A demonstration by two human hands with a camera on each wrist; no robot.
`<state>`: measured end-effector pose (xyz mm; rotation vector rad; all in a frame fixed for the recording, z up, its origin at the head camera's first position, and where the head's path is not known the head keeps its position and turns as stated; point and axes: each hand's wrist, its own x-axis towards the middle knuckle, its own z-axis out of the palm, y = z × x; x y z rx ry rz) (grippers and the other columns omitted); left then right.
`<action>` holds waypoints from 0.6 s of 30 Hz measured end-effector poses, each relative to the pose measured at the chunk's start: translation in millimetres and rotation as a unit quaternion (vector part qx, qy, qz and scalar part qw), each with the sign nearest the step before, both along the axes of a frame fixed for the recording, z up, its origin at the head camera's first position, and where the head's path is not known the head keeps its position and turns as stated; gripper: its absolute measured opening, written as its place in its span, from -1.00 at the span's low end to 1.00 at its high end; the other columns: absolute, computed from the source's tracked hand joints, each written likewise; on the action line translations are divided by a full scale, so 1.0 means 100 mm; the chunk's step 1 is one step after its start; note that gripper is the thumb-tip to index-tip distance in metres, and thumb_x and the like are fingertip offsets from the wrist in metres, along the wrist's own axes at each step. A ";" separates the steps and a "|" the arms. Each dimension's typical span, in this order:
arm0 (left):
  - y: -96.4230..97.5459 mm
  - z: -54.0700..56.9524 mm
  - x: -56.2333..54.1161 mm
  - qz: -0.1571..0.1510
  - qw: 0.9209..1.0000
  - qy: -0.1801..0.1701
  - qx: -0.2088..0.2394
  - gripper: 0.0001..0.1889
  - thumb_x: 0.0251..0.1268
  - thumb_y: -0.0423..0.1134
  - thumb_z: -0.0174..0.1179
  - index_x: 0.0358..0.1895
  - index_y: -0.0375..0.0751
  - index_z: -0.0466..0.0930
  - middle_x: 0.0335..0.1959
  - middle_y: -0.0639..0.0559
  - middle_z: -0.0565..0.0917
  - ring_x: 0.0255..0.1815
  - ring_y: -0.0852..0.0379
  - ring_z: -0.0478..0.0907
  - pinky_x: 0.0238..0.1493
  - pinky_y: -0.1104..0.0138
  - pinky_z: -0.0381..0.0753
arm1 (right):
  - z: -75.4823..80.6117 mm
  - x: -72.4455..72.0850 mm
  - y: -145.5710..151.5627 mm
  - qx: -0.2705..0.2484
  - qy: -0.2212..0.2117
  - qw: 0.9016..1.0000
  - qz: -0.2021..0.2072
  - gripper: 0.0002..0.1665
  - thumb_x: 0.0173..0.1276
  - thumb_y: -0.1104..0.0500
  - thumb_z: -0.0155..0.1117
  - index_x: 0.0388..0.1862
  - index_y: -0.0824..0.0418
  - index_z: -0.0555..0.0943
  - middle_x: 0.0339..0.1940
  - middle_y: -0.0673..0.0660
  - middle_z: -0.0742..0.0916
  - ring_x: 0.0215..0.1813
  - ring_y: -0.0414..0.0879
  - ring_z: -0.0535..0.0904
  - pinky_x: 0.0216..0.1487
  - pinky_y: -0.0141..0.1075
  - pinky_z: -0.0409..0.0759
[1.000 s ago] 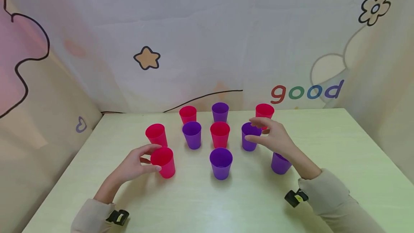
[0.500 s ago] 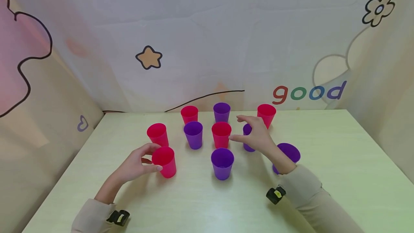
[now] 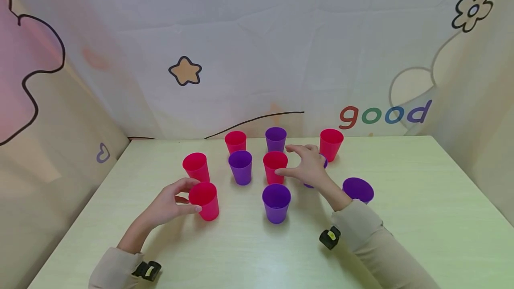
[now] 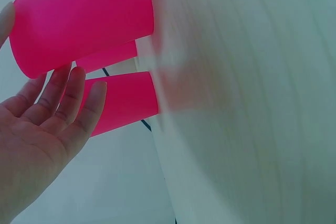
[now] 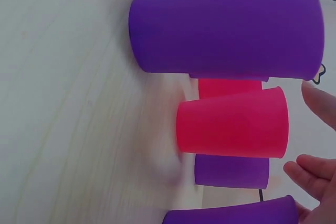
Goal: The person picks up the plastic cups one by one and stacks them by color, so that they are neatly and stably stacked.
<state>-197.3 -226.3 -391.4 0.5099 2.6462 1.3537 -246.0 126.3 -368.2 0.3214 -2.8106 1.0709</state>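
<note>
My left hand (image 3: 170,204) curves loosely round the front-left red cup (image 3: 209,206), thumb near its rim and fingers behind it. In the left wrist view those fingers (image 4: 71,98) are relaxed, partly in front of another red cup (image 4: 123,100); whether they touch the nearer cup I cannot tell. My right hand (image 3: 311,168) hovers at the middle red cup (image 3: 271,169) with thumb and fingers spread apart. Its thumb overlaps the cup's right side in the head view, while the right wrist view shows a gap between the fingers and the red cup (image 5: 233,124).
A purple cup (image 3: 275,208) stands in front of the middle red one, another purple cup (image 3: 241,168) to its left. The right hand partly hides a purple cup (image 3: 325,162). Other red and purple cups stand upright behind and at right on the pale table (image 3: 241,258).
My right hand has moved left from the purple cup towards the middle red cup, uncovering the purple cup at right. The left hand stays at its red cup.
</note>
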 end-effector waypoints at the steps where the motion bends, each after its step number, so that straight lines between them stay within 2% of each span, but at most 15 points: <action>1: 0.00 0.00 0.00 0.000 1.000 0.000 0.001 -0.39 -0.08 -0.19 0.40 0.10 -0.25 0.39 -0.04 -0.06 0.51 -0.03 -0.06 0.43 -0.13 0.22 0.50 | 0.00 0.00 -0.01 0.005 -0.001 1.000 -0.003 -0.15 -0.08 -0.08 0.45 0.20 0.21 0.42 0.12 0.20 0.52 0.27 0.18 0.11 0.10 0.16 0.06; 8: 0.00 0.01 0.00 -0.002 1.000 0.002 0.005 -0.39 -0.07 -0.20 0.40 0.10 -0.25 0.39 -0.03 -0.07 0.51 -0.02 -0.06 0.43 -0.13 0.21 0.51 | 0.03 -0.03 -0.10 0.045 -0.013 0.999 -0.023 -0.13 -0.11 -0.11 0.47 0.19 0.23 0.44 0.09 0.21 0.54 0.24 0.18 0.14 0.10 0.17 0.05; 18: -0.02 0.00 0.01 -0.003 1.000 0.010 0.011 -0.40 -0.07 -0.21 0.39 0.11 -0.24 0.39 -0.03 -0.07 0.52 -0.04 -0.06 0.44 -0.13 0.19 0.51 | 0.02 -0.03 -0.18 0.074 -0.019 0.996 -0.039 -0.12 -0.13 -0.12 0.48 0.18 0.21 0.46 0.02 0.20 0.59 0.21 0.16 0.16 0.14 0.19 -0.04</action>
